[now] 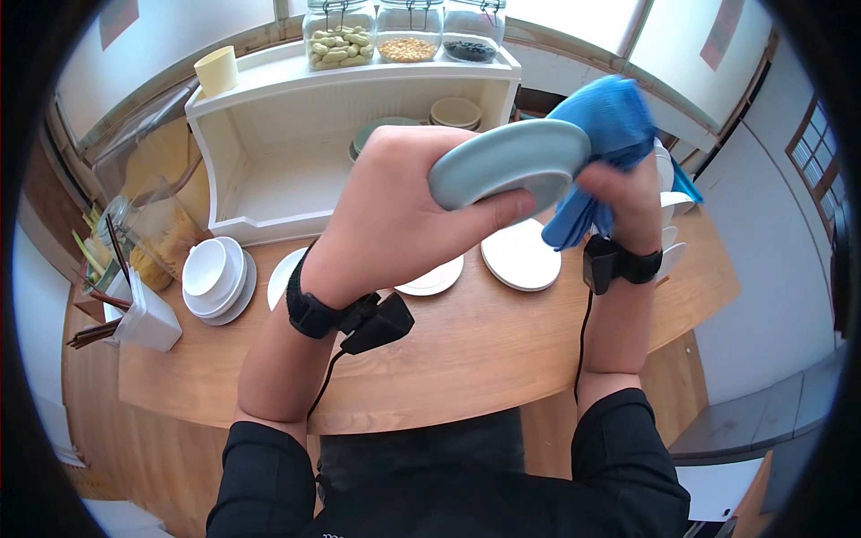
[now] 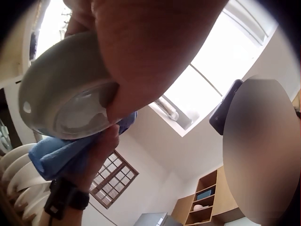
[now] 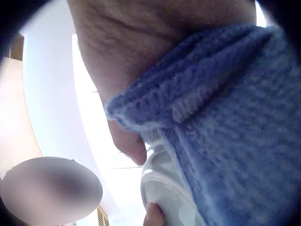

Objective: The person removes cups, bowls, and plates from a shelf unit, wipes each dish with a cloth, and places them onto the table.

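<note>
A pale green-blue plate (image 1: 511, 166) is tilted up above the table, its underside rim facing the body. The left hand (image 1: 404, 202) grips its left side, thumb across the underside and fingers behind. The right hand (image 1: 628, 202) holds a bunched blue cloth (image 1: 610, 117) against the plate's right edge. In the left wrist view the plate (image 2: 70, 89) hangs over the cloth (image 2: 66, 155). The right wrist view shows the cloth (image 3: 235, 122) beside the plate (image 3: 169, 193); the right hand's fingers are partly hidden by it.
White plates (image 1: 520, 255) lie on the wooden table (image 1: 430, 368), with stacked bowls and plates (image 1: 211, 278) at left beside a chopstick holder (image 1: 152, 314). Behind stands a white shelf (image 1: 269, 166) holding dishes, with jars (image 1: 408, 36) on top. Upright dishes (image 1: 673, 206) stand at right.
</note>
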Demonstrator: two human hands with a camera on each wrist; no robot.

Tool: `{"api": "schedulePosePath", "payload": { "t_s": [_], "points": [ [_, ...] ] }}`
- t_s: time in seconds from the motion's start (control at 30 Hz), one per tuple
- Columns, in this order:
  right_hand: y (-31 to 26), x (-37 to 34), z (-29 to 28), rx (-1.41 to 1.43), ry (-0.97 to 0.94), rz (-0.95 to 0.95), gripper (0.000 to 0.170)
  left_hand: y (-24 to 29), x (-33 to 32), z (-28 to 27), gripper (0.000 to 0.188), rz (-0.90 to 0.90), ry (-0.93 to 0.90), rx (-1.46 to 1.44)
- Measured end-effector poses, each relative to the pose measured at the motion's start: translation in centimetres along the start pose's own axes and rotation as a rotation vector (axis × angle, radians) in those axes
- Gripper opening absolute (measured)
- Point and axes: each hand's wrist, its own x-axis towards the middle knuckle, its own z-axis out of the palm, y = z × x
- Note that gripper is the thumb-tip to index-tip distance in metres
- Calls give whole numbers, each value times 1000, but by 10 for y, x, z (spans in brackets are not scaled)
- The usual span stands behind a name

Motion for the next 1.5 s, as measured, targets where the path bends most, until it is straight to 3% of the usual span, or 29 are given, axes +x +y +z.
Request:
{"api": "schedulePosePath", "payload": {
  "t_s": [0.03, 0.17, 0.23, 0.3, 0.33, 0.37, 0.43, 0.53, 0.6, 0.73, 0.9, 0.97, 1.1, 1.13, 1.23, 1.27, 1.37, 1.5],
  "points": [
    [1, -2, 0, 72, 193, 9, 54, 0, 0, 0, 29, 2, 0, -5],
    [2, 6, 0, -103, 415, -107, 45, -5, 0, 5, 26, 123, 232, 140],
    [-5, 4, 22, -183, 372, -166, 42, -7, 1, 11, 26, 172, 315, 168],
    [-10, 2, 42, -424, 362, -346, 42, -8, 2, 16, 18, 155, 435, 79],
    [-9, 3, 40, -611, 303, -470, 50, -7, 3, 17, 18, 154, 435, 80],
    [-9, 4, 43, -607, 302, -469, 50, -6, 2, 18, 17, 163, 432, 130],
    [-13, 5, 54, -827, 253, -745, 53, -5, -1, 16, 17, 165, 430, 180],
    [-24, -12, 72, -863, 166, -847, 52, -7, -5, 12, 31, 263, 343, 288],
    [-27, -14, 77, -916, 135, -916, 51, -6, -4, 13, 30, 289, 358, 288],
    [-19, 2, 51, -875, 293, -809, 48, -3, -8, 13, 24, 275, 320, 332],
    [-27, -10, 71, -979, 206, -866, 48, 0, -8, 11, 21, 244, 347, 408],
    [-28, -15, 81, -956, 157, -900, 36, -1, -8, 12, 21, 258, 366, 394],
    [-20, 1, 57, -972, 266, -822, 43, 0, -8, 17, 22, 198, 359, 392],
    [-13, 5, 52, -975, 280, -876, 44, -1, -8, 18, 23, 176, 336, 391],
    [-24, -12, 68, -1080, 238, -826, 48, -3, -9, 19, 23, 193, 341, 427],
    [-22, -13, 71, -1111, 206, -915, 50, -3, -9, 18, 23, 193, 340, 427],
    [-27, -21, 79, -1133, 127, -915, 48, 0, -10, 17, 23, 183, 260, 334],
    [-14, -4, 61, -1030, 202, -884, 49, 3, -9, 20, 26, 55, 284, 468]
  ]
}}
